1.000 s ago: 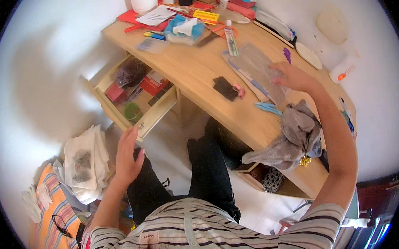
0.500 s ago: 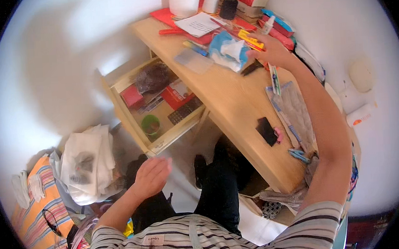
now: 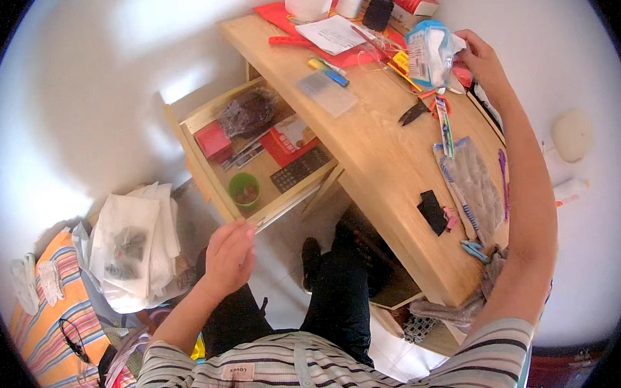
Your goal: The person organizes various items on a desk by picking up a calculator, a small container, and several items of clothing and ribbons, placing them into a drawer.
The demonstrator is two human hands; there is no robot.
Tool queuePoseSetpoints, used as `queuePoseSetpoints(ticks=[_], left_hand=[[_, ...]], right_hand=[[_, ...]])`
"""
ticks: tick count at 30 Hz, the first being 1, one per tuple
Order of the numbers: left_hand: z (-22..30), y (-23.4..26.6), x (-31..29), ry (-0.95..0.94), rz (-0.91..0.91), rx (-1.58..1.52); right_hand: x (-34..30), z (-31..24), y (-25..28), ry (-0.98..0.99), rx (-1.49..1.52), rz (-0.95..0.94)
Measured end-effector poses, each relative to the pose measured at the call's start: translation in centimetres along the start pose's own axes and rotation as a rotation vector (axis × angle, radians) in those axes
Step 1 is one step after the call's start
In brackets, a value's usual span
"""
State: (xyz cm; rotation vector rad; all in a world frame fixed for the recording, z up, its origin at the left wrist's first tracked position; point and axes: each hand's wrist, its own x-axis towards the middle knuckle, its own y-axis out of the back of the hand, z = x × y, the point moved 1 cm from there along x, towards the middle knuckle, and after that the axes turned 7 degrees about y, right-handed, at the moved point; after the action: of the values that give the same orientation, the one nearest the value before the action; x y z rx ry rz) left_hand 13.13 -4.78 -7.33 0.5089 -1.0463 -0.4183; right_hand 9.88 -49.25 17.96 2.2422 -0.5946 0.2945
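At the far right of the desk, my right hand (image 3: 480, 57) grips a soft blue-and-white plastic pack of tissues (image 3: 426, 55), held up by its white end. Below the pack lie scissors (image 3: 418, 111) with orange handles and a slim toothbrush-like package (image 3: 444, 125). My left hand (image 3: 230, 256) is by the front corner of the open drawer (image 3: 214, 194), its fingers extended and holding nothing; whether they touch the drawer edge is unclear. Inside the drawer are a green cup (image 3: 243, 189), a black remote or calculator-like keypad (image 3: 299, 170), a red box (image 3: 213, 141) and a dark plastic-wrapped bundle (image 3: 247, 114).
The wooden desk (image 3: 380, 168) also carries a clear flat case (image 3: 327, 93), thread spools (image 3: 378, 13), a paper sheet (image 3: 335, 34), a yellow box (image 3: 400, 62), a black item (image 3: 432, 211) and a bubble-wrap pouch (image 3: 474, 177). White plastic bags (image 3: 134, 240) stand at left beside striped cloth (image 3: 45, 338).
My right hand has taken hold of the tissue pack and lifted it off the desk toward the far right. My left hand has shifted slightly up and left, nearer the drawer's corner.
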Motion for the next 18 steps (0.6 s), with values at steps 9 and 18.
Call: queuePoseSetpoints(ticks=[9,18], left_hand=[[0.5,-0.2,-1.0,0.078,-0.053,-0.032],[0.6,-0.4,-1.3,0.116,-0.089,-0.02]], right_hand=[[-4.3,-0.4,-6.7,0.257,-0.451,-0.574],[-4.3,0.8,-5.7,0.306,-0.673,-0.34]])
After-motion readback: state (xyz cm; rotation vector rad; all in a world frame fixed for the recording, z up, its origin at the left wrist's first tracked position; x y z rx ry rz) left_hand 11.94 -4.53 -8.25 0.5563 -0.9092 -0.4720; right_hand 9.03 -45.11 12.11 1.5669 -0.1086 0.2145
